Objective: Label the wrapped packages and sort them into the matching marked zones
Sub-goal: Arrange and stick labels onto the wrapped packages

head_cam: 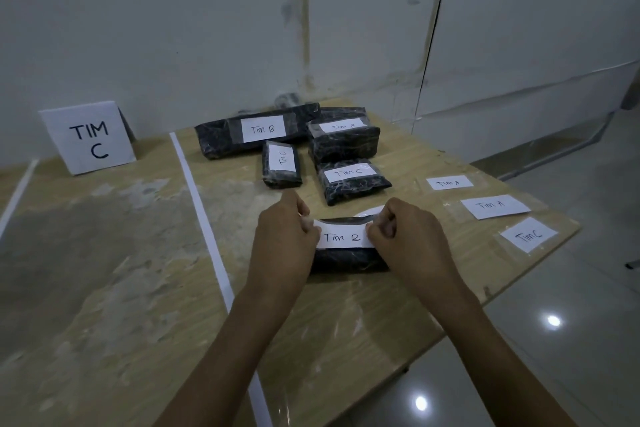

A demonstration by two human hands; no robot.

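You're working on a worn wooden table, its top patchy and pale where the finish has rubbed off, chipped along the right edge. Behind it stands a white wall with a brownish stain running down it. To the right of the stain a dark crack runs down the joint between two wall panels. Off the table's right side you see a glossy tiled floor showing two bright light reflections.
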